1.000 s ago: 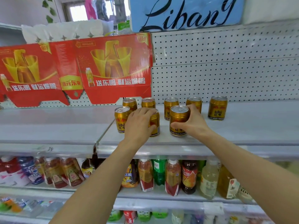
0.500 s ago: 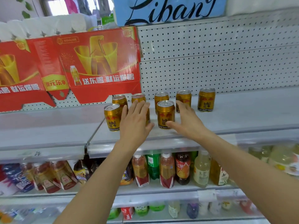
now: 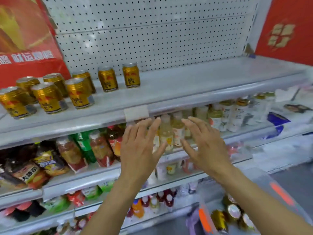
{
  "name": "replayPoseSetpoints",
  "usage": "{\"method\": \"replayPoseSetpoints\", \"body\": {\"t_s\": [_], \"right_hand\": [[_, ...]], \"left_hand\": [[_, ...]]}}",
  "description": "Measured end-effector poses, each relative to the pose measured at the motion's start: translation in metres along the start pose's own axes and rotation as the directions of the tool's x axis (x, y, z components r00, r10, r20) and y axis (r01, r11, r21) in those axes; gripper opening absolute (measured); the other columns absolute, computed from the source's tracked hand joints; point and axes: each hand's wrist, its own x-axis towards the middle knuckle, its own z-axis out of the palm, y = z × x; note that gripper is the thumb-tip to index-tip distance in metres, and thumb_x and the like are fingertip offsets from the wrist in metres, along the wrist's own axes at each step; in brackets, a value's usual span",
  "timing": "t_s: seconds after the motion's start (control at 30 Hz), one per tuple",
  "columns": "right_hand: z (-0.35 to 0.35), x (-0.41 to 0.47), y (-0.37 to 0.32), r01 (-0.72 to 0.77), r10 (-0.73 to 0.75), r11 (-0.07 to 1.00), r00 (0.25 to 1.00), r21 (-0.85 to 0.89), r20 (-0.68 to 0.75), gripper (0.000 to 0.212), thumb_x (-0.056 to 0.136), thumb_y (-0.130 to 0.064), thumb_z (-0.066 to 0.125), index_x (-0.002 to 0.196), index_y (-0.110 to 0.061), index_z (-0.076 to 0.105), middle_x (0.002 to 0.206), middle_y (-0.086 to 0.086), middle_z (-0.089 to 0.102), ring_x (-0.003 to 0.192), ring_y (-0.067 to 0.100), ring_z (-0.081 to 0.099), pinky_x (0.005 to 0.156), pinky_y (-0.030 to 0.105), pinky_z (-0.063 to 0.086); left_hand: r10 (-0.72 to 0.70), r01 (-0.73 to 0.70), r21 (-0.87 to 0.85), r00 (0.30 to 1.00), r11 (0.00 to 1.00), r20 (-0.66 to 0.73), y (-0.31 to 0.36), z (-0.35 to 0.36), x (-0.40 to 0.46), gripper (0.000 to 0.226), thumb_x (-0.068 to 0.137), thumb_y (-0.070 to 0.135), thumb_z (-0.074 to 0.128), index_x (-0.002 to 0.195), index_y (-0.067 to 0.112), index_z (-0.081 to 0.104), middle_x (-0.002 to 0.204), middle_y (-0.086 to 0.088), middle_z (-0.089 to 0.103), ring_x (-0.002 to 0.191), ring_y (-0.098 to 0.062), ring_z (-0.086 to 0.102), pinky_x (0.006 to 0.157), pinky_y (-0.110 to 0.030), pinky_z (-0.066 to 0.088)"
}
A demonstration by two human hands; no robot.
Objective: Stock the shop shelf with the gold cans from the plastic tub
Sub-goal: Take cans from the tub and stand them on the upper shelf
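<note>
Eight gold cans (image 3: 79,93) stand upright at the left of the grey top shelf (image 3: 186,85), before white pegboard (image 3: 152,31). More lie in the tub (image 3: 205,219) at lower right. Left hand (image 3: 138,150) and right hand (image 3: 205,146) are spread, holding nothing, before the bottle shelves (image 3: 94,148).

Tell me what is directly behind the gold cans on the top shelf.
Behind the gold cans stands a white pegboard back panel, with a red promotional carton at the left rear. Whatever the carton covers cannot be seen.
</note>
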Motion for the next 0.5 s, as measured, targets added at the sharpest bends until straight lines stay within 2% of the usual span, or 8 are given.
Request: {"method": "replayPoseSetpoints", "body": {"t_s": [0.17, 0.27, 0.37, 0.5], "right_hand": [[-0.014, -0.063, 0.120, -0.073, 0.068, 0.997, 0.981, 0.021, 0.183, 0.051, 0.085, -0.041, 0.047, 0.129, -0.015, 0.054, 0.127, 0.008, 0.058, 0.109, 0.031, 0.058, 0.079, 0.042, 0.054], [-0.013, -0.100, 0.189, -0.194, 0.179, 0.981, 0.934, 0.015, 0.310, 0.043, 0.088, -0.032, 0.058, 0.129, -0.020, 0.055, 0.125, 0.004, 0.057, 0.108, 0.030, 0.058, 0.076, 0.041, 0.052], [0.000, -0.140, 0.241, -0.325, 0.305, 0.944, 0.801, -0.054, 0.515, 0.047, 0.091, -0.030, 0.056, 0.137, -0.026, 0.046, 0.136, -0.001, 0.049, 0.120, 0.025, 0.050, 0.088, 0.040, 0.047], [0.038, -0.190, 0.286, -0.451, 0.409, 0.881, 0.579, -0.141, 0.705, 0.044, 0.090, -0.030, 0.054, 0.134, -0.028, 0.047, 0.133, 0.000, 0.050, 0.118, 0.024, 0.051, 0.082, 0.035, 0.047]], "left_hand": [[-0.041, 0.059, -0.087, 0.981, 0.994, 0.191, 0.104, 0.076, -0.026, 0.058, 0.086, 0.050, 0.050, 0.135, 0.020, 0.053, 0.127, -0.007, 0.059, 0.110, -0.030, 0.055, 0.094, -0.046, 0.046], [-0.077, 0.142, -0.172, 0.939, 0.975, 0.336, 0.154, 0.123, -0.048, 0.058, 0.086, 0.049, 0.051, 0.136, 0.019, 0.051, 0.126, -0.006, 0.060, 0.110, -0.030, 0.058, 0.090, -0.044, 0.049], [-0.115, 0.251, -0.193, 0.841, 0.949, 0.528, 0.194, 0.168, -0.077, 0.062, 0.087, 0.051, 0.053, 0.141, 0.022, 0.045, 0.132, -0.002, 0.056, 0.117, -0.026, 0.055, 0.093, -0.040, 0.047], [-0.147, 0.381, -0.158, 0.659, 0.911, 0.738, 0.229, 0.224, -0.105, 0.067, 0.092, 0.051, 0.052, 0.150, 0.030, 0.026, 0.149, 0.003, 0.040, 0.132, -0.020, 0.041, 0.102, -0.034, 0.038]]}}
